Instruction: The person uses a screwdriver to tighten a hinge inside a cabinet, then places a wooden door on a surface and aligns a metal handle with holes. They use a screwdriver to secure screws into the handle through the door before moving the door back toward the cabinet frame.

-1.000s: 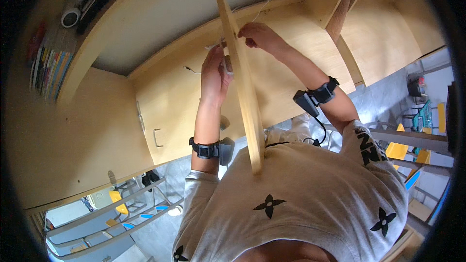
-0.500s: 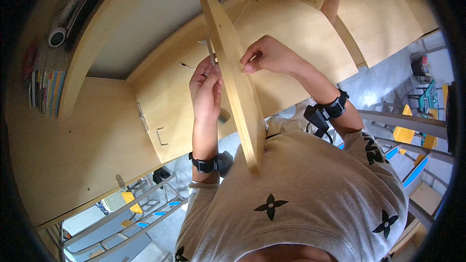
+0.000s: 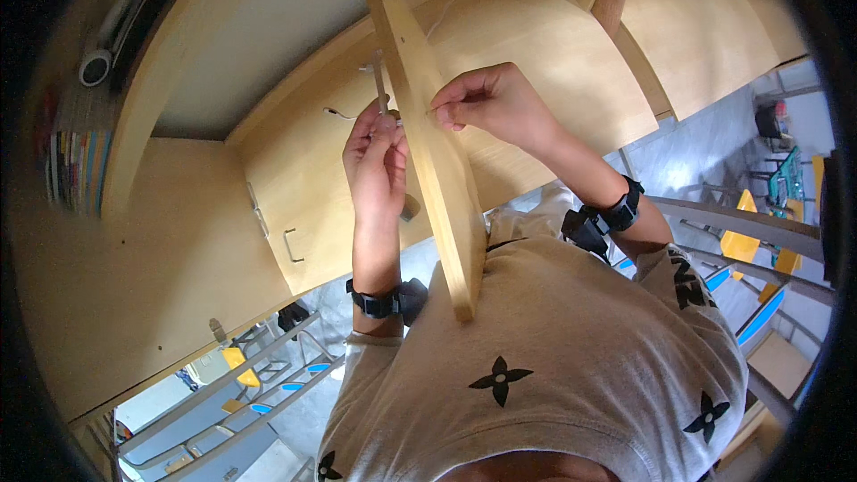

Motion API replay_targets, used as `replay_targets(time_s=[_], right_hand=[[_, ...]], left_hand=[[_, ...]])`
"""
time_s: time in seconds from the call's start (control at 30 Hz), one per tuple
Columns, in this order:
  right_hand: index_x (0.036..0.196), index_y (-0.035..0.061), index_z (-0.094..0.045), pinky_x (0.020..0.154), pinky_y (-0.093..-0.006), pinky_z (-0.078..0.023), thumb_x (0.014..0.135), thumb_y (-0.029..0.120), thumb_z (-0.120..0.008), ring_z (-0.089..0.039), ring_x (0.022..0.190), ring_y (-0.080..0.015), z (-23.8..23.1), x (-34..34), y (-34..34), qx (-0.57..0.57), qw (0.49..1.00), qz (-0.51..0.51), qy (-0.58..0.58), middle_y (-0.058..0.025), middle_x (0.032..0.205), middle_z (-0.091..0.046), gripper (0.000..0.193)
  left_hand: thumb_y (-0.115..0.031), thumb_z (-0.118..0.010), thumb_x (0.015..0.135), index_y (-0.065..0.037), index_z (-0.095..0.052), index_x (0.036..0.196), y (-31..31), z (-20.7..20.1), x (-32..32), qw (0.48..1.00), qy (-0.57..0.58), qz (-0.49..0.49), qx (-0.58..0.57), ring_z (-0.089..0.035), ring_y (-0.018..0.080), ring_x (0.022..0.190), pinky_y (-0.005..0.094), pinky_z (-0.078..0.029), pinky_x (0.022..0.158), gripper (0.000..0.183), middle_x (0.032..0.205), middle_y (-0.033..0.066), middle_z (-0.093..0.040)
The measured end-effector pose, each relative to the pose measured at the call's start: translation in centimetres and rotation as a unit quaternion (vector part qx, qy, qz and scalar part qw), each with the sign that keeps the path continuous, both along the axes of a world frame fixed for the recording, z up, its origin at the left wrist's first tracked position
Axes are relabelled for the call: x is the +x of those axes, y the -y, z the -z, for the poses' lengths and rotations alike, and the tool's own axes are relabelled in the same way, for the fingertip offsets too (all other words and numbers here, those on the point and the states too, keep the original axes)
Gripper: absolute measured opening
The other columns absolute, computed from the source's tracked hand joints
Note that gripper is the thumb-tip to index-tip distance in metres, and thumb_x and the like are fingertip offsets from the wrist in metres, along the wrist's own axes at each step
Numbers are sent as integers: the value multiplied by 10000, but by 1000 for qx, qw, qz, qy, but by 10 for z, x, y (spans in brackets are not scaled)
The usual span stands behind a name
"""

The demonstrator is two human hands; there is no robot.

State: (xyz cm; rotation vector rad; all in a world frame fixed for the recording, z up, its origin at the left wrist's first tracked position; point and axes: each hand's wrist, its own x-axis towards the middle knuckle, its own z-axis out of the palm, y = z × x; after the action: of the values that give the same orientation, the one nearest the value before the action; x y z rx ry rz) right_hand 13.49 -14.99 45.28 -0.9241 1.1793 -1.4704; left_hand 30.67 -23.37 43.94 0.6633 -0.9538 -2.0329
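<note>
A light wooden board (image 3: 420,125) stands on edge between my hands, its near end against my shirt. On its left side my left hand (image 3: 375,165) has its fingers closed around a slim metal bar handle (image 3: 381,85), held by the board's face. My right hand (image 3: 495,112) is on the other side, thumb and fingertips pinched together at the board's right face. Whatever sits in that pinch is too small to make out. A second metal handle (image 3: 292,245) lies on the wooden surface left of my left hand.
Underneath is a wide wooden desktop (image 3: 330,187). A hinge-like metal piece (image 3: 257,205) lies towards its left side. A thin white cable (image 3: 451,4) runs behind the board. Several books (image 3: 79,165) stand in the shelf at left. Metal rails (image 3: 741,223) and chairs appear lower down.
My right hand has shifted slightly left, its fingertips now nearer the board's face. My left hand has moved a little along the handle. The view has turned slightly.
</note>
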Motion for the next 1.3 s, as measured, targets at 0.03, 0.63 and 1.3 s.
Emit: replay_targets(time_s=[0.03, 0.63, 1.3], right_hand=[[848, -48, -671, 647, -221, -496, 767, 24, -671, -592, 676, -96, -1, 1, 0, 1, 1000, -5, -4, -63, 749, -654, 108], [893, -58, -620, 563, -240, -504, 813, 18, -634, -637, 678, -141, -13, 10, 1, 27, 995, 14, -99, -97, 746, -644, 111], [855, -29, -618, 562, -214, -436, 835, 40, -616, -581, 641, -89, -14, 13, 10, 15, 979, -6, -205, -48, 716, -637, 71]], left_hand=[[15, -479, 887, 68, -460, 1169, -1, -1, 0, 1000, -6, 5, 4, -509, 74, 696, 205, -477, 669, 287, 825, 29, -514], [-57, -526, 896, 69, -542, 1043, -4, 6, 6, 1000, -14, 20, 18, -596, 182, 802, 303, -510, 732, 195, 929, 105, -601], [-63, -498, 913, 63, -556, 1008, -2, 9, 8, 995, -58, 17, 79, -590, 196, 763, 323, -520, 736, 167, 882, 117, -603]])
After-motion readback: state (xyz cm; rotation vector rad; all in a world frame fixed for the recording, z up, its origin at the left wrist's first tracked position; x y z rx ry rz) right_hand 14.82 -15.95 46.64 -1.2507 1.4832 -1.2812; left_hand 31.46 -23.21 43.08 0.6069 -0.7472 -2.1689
